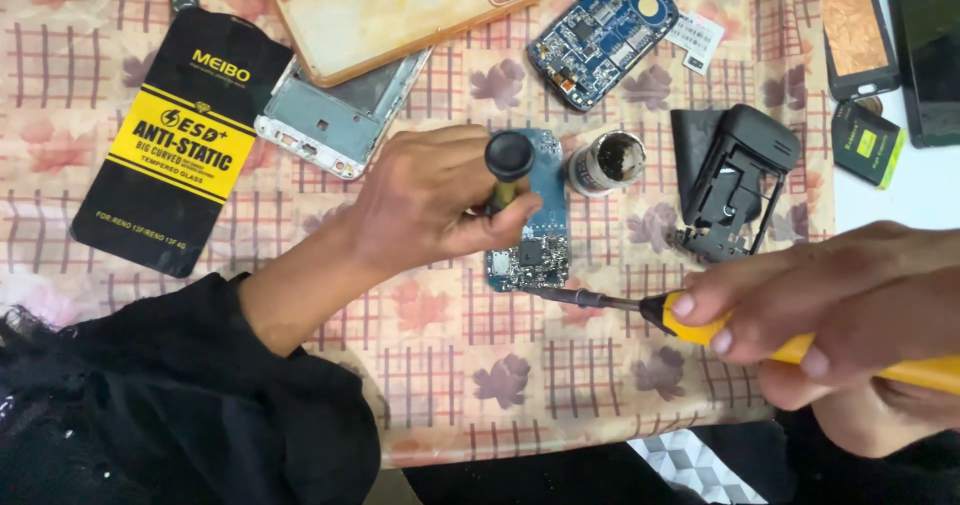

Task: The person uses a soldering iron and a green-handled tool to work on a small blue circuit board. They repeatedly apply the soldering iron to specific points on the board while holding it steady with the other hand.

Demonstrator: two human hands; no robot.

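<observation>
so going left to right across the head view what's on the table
black package → silver phone frame → left hand → small open tin → black plastic part → right hand

Matt printed cloth over the surface point(440, 365), glossy yellow plastic on the tool handle point(800, 350), dull metal tip point(570, 296), bare blue circuit board point(543, 227).

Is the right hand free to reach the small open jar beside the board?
Probably not at once: the right hand grips a yellow iron. The path to the jar looks open.
</observation>
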